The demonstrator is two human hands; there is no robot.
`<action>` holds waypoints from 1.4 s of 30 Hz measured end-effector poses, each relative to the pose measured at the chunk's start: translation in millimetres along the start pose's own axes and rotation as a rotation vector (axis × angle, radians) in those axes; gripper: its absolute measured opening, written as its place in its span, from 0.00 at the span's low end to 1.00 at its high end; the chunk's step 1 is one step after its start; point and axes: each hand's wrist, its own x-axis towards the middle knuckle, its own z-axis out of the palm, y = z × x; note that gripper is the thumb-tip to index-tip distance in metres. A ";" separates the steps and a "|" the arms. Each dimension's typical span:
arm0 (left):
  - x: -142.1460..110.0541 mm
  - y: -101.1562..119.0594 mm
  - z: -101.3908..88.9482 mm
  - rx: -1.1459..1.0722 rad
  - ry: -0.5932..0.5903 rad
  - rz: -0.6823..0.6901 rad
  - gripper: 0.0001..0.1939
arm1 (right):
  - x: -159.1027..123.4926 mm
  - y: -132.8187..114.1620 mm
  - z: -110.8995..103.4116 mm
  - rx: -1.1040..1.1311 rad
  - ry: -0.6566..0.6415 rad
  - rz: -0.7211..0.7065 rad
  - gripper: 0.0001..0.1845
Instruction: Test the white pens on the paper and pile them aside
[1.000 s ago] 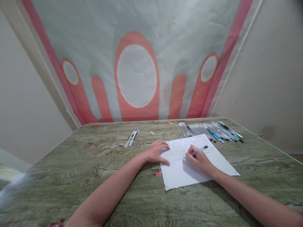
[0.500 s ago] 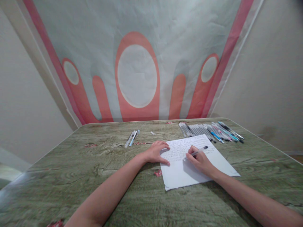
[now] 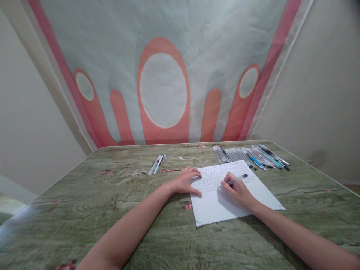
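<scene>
I see a green wood-grain table (image 3: 84, 210), with a red-and-grey banner (image 3: 163, 67) hung behind it. A white sheet of paper (image 3: 261, 195) lies right of centre, its upper half covered in handwriting. A row of pens (image 3: 250, 154) sits at the far right edge, a smaller pen cluster (image 3: 156, 164) far centre. My left hand (image 3: 185, 182) lies flat, fingers spread on the sheet's left edge. My right hand (image 3: 237, 191) grips a clear pen (image 3: 236, 180), tip on the paper.
</scene>
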 end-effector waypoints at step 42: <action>-4.0 -14.2 -9.1 -0.002 0.033 0.023 0.26 | 129.1 13.5 79.3 0.708 0.399 0.383 0.09</action>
